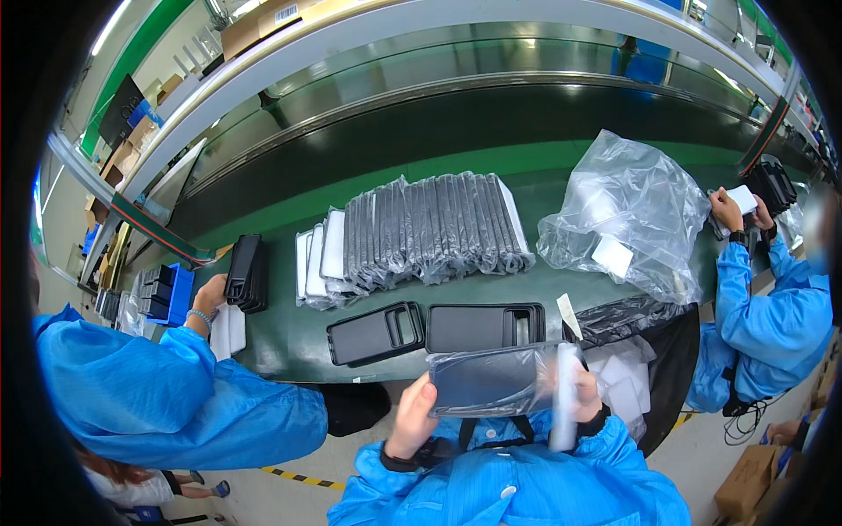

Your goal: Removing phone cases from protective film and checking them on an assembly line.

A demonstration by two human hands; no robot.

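Note:
My left hand [412, 416] and my right hand [583, 394] hold a black phone case in a clear plastic sleeve [491, 381] between them, just in front of the table's near edge. The right hand also grips the sleeve's white flap end [566, 399]. On the green table [289, 337] right beyond lie two bare black phone cases, one at the left [375, 333] and one at the right [484, 327]. Behind them stands a long row of bagged cases [430, 230] leaning on edge.
A person in blue at the left touches a stack of black cases [247, 273]. Another person at the right handles a case [737, 206] beside a large crumpled clear bag [627, 215]. A blue bin [171, 294] sits at the far left. A dark conveyor belt [456, 123] runs behind.

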